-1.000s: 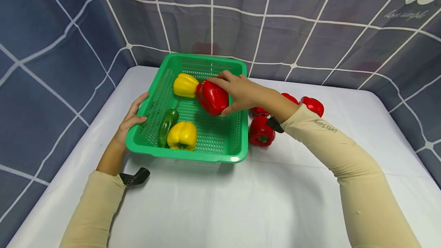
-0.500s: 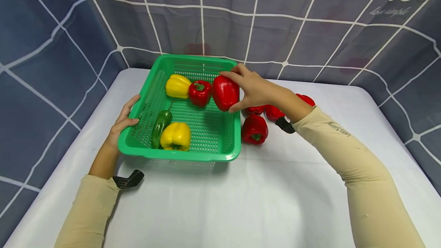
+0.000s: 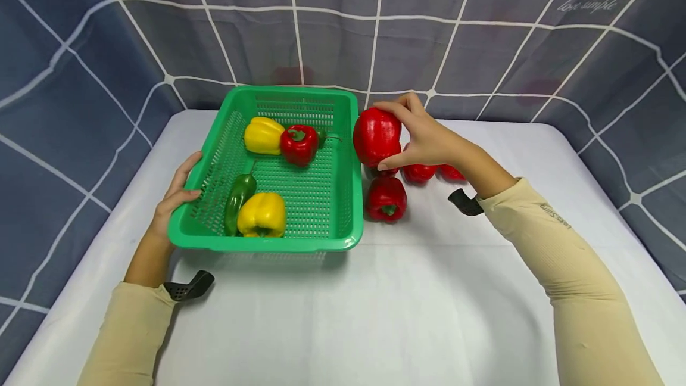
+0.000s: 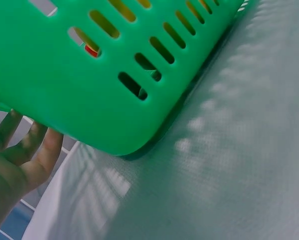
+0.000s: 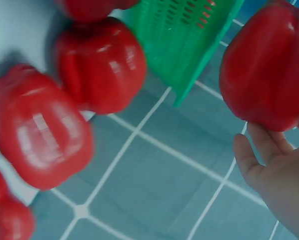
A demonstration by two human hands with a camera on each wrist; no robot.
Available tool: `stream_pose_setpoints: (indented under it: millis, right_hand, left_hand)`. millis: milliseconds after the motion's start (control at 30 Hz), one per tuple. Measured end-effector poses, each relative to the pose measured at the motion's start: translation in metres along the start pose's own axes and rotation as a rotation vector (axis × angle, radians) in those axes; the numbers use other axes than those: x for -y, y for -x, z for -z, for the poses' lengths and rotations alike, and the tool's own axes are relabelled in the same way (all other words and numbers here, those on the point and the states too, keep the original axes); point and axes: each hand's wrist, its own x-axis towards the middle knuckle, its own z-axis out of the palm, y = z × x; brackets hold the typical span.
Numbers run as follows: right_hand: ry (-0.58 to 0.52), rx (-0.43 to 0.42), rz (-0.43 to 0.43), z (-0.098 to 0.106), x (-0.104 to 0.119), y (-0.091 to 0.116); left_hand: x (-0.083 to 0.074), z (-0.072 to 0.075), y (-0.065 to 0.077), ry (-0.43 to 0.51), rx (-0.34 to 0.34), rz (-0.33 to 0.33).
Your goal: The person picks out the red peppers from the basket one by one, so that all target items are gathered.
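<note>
My right hand (image 3: pixel 429 138) grips a red bell pepper (image 3: pixel 376 134) just beyond the right rim of the green plastic basket (image 3: pixel 357 195), above other red peppers. In the right wrist view the held pepper (image 5: pixel 267 67) is off the table. At the basket's left rim, my left hand (image 3: pixel 172 199) holds the edge with thumb and fingers; in the left wrist view fingertips (image 4: pixel 50 146) touch the rim. Inside the basket lie a yellow bell pepper (image 3: pixel 264 136), a red bell pepper (image 3: pixel 298 146), a green chili pepper (image 3: pixel 239 198) and a nearer yellow pepper (image 3: pixel 262 215). Another green pepper (image 3: pixel 321 138) is mostly hidden.
Right of the basket, a red bell pepper (image 3: pixel 386 199) stands near its wall. More red peppers (image 3: pixel 420 174) lie behind it, partly covered by my right hand and wrist. A grey gridded curtain (image 3: pixel 343 46) borders the white table (image 3: pixel 332 314) at the back and sides.
My right hand has lifted the red bell pepper out from the basket and carried it rightward past the rim. The red pepper left inside is now uncovered. My left hand keeps its hold.
</note>
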Motion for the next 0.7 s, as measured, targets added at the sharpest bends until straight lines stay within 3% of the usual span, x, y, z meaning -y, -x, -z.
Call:
stream_pose_setpoints:
  millis: [267, 700]
  right_hand:
    - [-0.058, -0.037, -0.129, 0.003, -0.025, 0.031]
    - [-0.116, -0.061, -0.245, -0.005, -0.063, 0.081]
  left_hand:
    - [0.002, 0.001, -0.001, 0.013, 0.014, -0.028]
    - [0.007, 0.003, -0.002, 0.053, 0.052, -0.065]
